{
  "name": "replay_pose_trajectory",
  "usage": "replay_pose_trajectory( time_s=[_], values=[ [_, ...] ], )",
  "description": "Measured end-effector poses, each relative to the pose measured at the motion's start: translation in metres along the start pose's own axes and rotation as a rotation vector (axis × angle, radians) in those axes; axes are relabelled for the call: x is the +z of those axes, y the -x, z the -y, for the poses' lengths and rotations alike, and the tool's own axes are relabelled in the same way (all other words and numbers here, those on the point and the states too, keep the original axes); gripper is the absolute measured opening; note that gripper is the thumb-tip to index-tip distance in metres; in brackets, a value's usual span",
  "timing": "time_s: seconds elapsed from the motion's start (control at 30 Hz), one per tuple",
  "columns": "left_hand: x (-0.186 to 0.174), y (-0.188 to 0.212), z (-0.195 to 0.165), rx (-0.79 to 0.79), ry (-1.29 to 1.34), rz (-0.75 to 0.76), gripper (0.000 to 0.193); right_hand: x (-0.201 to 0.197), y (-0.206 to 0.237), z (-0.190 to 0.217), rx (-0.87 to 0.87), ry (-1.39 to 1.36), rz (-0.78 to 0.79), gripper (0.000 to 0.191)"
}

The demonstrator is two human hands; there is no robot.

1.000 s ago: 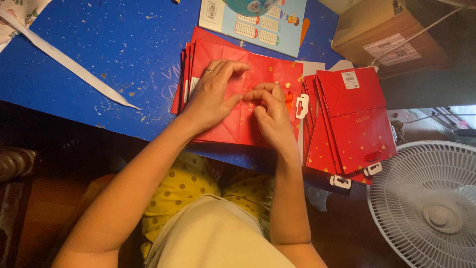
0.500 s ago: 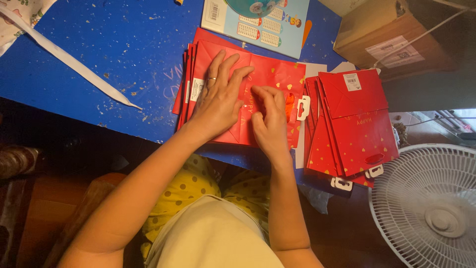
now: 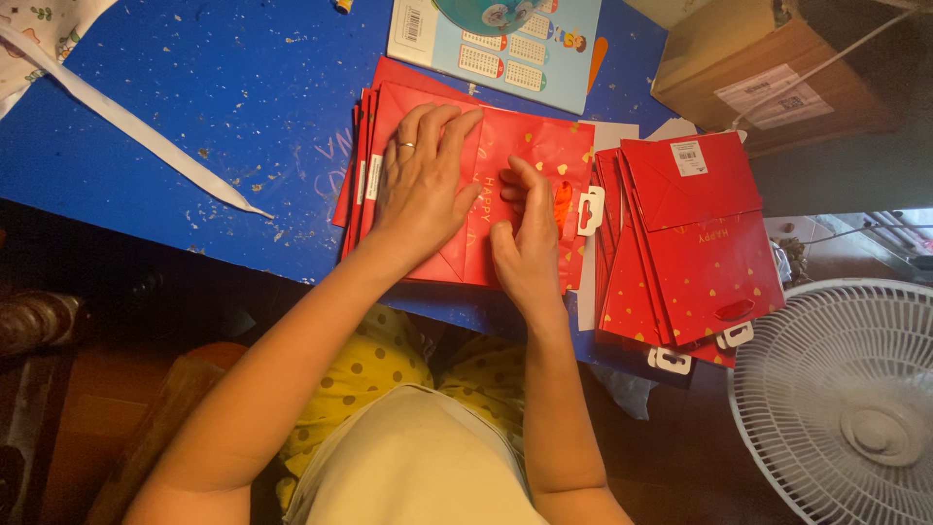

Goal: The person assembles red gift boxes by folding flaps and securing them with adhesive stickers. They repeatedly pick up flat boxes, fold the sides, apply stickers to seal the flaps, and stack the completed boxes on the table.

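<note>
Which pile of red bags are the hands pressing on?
The left pile of red bags, under the left hand and right hand. The right pile lies untouched.

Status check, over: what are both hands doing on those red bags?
Left hand flat, pressing the top red gift bag. Right hand fingering its die-cut handle end. Second bag stack alongside, right. Nothing obstructing.

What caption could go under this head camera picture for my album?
Left hand pressed flat and right hand resting on a red paper bag atop a stack on a blue table.
</note>
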State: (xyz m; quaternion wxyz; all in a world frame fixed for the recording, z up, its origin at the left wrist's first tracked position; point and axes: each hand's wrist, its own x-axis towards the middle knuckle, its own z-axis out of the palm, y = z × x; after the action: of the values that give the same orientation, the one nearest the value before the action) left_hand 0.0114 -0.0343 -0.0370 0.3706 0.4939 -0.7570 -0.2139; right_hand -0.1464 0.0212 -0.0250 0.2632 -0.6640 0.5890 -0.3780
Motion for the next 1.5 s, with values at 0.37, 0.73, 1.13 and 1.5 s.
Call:
replay_pose_trajectory(
  time_s=[0.37, 0.73, 1.13, 1.5],
  values=[
    [-0.007, -0.001, -0.002, -0.003, 0.039, 0.069, 0.104, -0.013, 0.006, 0.000, 0.097, -0.269, -0.095, 0.052],
    [0.006, 0.005, -0.008, 0.004, -0.095, 0.007, 0.066, -0.082, 0.019, -0.008, 0.169, 0.251, -0.387, 0.038],
    [0.007, 0.008, -0.010, 0.058, -0.081, -0.044, 0.063, -0.076, 0.022, -0.012, 0.205, 0.354, -0.306, 0.037],
    [-0.002, 0.006, -0.019, 0.067, 0.021, -0.061, 0.053, -0.053, 0.039, 0.027, 0.080, -0.045, -0.472, 0.035]
  ],
)
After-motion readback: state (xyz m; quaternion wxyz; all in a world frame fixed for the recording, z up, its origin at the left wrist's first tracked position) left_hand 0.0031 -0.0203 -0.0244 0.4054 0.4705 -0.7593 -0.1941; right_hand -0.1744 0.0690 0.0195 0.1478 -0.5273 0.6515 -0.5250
